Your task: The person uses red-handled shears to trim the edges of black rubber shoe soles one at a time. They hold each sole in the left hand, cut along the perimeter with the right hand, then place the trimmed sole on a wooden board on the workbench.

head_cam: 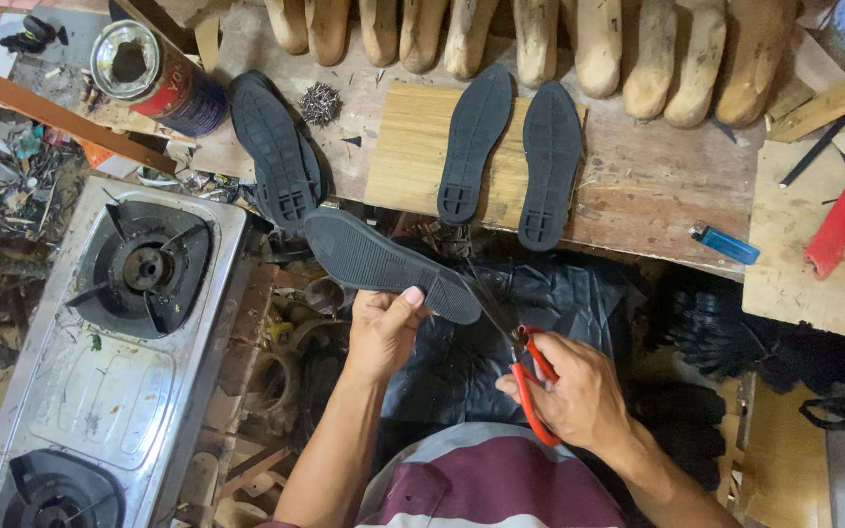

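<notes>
The left hand [383, 328] grips a black sole [388, 264] at its heel end, fingers clenched on it, holding it tread-up over the lap, just off the worktop [638, 186] edge. Its ribbed surface narrows at the waist. The right hand [579, 391] clasps red-handled scissors [530, 376], blades at the sole's edge; the blades are thin and dark, hard to make out. More soles [515, 161] lie on the worktop beside a blue lighter [726, 242].

wooden lasts [540, 39] cut off by top edge; stove [100, 372] cropped below
</notes>
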`<move>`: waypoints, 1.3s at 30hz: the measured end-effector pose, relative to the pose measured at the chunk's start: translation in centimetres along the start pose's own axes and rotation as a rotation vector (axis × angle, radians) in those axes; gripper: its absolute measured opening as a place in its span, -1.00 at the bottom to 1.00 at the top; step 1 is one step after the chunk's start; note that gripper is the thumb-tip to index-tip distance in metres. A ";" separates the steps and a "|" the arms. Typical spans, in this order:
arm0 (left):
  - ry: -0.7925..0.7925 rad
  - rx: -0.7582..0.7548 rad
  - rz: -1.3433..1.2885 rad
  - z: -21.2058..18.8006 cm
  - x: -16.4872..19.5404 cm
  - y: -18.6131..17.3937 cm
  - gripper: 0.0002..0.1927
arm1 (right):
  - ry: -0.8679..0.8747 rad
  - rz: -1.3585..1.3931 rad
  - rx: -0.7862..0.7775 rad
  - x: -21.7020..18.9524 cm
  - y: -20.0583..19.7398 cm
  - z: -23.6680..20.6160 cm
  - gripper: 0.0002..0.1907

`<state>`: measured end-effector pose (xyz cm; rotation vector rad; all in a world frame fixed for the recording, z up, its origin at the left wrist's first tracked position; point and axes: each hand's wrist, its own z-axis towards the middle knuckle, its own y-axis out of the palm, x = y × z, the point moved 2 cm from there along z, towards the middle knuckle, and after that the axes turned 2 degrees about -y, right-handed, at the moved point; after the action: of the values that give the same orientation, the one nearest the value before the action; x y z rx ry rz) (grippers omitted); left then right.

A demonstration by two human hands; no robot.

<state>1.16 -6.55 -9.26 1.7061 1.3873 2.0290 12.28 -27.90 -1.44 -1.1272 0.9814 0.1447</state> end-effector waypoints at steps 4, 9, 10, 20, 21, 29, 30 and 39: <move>-0.023 -0.018 0.051 0.1 0.1 -0.9 -0.72 | -0.048 0.027 -0.043 0.4 -0.1 -0.7 -0.52; 0.009 -0.016 0.027 0.0 -0.8 -0.7 -0.72 | 0.011 0.045 0.005 0.3 0.3 -1.1 -0.52; 0.013 -0.011 0.018 0.0 -1.0 -0.6 -0.72 | 0.020 0.049 0.010 0.3 0.3 -1.0 -0.54; 0.020 0.018 0.119 0.2 0.7 -1.8 -0.68 | -0.066 0.048 -0.101 1.0 -0.9 -1.4 -0.54; 0.024 0.008 0.124 0.1 0.7 -1.7 -0.68 | -0.052 0.049 -0.118 1.0 -1.0 -1.4 -0.52; -0.031 -0.038 0.174 -0.3 -0.1 -1.1 -0.67 | -0.006 -0.059 -0.083 0.0 -0.8 -0.7 -0.35; -0.038 -0.045 0.175 -0.4 -0.1 -1.1 -0.67 | -0.005 -0.063 -0.077 0.0 -0.7 -0.8 -0.33; -0.068 -0.104 0.197 -0.4 0.8 -1.5 -0.57 | -0.091 0.053 -0.136 1.5 -1.1 -1.8 -0.55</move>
<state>-0.09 -5.50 -9.72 1.9135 1.1109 2.0781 12.74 -30.38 -1.91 -1.2082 0.9315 0.3071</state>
